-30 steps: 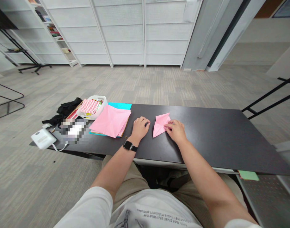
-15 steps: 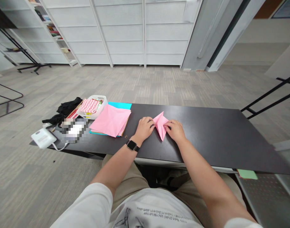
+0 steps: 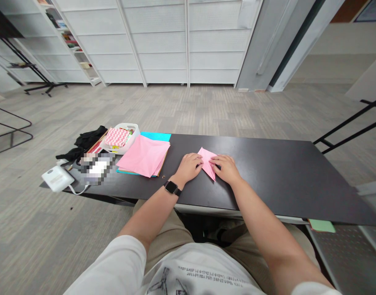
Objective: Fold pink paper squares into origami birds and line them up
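A folded piece of pink origami paper [image 3: 208, 160] lies on the dark table between my two hands, one pointed end toward me. On its left edge my left hand [image 3: 190, 166] rests with curled fingers, the fingertips gripping the paper. My right hand [image 3: 226, 167] holds the opposite side, its fingers bent over the paper and the thumb tucked near the middle. Both sets of fingertips cover part of the folds. To the left sits a stack of pink paper sheets [image 3: 143, 155], with other colours showing beneath.
The black table [image 3: 280, 176] stretches to the right. At its left end are a white basket [image 3: 134, 141] with packets, a black cloth [image 3: 91, 137], a white power bank [image 3: 58, 178] with a cable and a blurred-out device [image 3: 98, 168]. A green pad [image 3: 322, 225] lies below the front edge.
The pink paper has gone from a spread, several-pointed shape to a flatter, more compact one, its lower point shifted slightly right. My fingers have moved further over it.
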The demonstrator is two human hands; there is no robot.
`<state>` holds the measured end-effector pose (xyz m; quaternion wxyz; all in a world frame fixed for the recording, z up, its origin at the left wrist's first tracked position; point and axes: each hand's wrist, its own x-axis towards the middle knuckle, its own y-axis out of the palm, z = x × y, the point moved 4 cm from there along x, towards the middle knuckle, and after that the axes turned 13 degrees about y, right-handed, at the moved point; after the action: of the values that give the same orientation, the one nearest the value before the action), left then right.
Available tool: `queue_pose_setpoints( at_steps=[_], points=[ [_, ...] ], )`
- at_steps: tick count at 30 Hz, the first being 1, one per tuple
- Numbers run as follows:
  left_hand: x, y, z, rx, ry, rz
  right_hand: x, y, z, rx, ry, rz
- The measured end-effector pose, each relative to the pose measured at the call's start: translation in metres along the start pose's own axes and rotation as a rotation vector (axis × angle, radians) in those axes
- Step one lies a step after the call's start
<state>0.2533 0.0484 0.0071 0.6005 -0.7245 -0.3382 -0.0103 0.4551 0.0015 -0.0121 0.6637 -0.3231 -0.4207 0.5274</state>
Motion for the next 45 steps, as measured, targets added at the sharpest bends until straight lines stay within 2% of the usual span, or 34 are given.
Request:
queue_pose_setpoints(
  at_steps=[6,9,12,15,19,26,31,38,45],
  points=[
    [0.002,0.002,0.001,0.009,0.036,0.024,0.005,-0.001,-0.003,0.051,0.034,-0.046],
    [0.000,0.002,0.003,0.066,-0.007,0.011,0.006,-0.008,-0.007,0.090,0.074,-0.106],
    [-0.002,0.001,0.003,0.157,-0.070,-0.012,0.001,-0.013,-0.004,0.093,0.054,-0.127],
    [-0.003,-0.001,-0.001,0.223,-0.100,-0.017,-0.005,-0.015,0.007,0.051,-0.016,-0.112],
    [-0.002,-0.001,-0.007,0.230,-0.074,0.002,-0.010,-0.008,0.019,-0.035,-0.083,-0.056],
    [0.000,0.003,-0.012,0.144,-0.029,0.070,-0.009,0.003,0.018,-0.119,-0.054,0.010],
    [-0.001,0.004,-0.013,0.109,0.003,0.079,-0.007,0.003,0.011,-0.118,0.009,-0.028],
    [-0.002,0.002,-0.012,0.082,-0.003,0.073,-0.007,-0.008,-0.008,-0.126,0.199,-0.144],
    [-0.003,0.004,-0.009,0.052,-0.010,0.059,-0.007,-0.012,-0.022,-0.132,0.312,-0.252]
  ],
)
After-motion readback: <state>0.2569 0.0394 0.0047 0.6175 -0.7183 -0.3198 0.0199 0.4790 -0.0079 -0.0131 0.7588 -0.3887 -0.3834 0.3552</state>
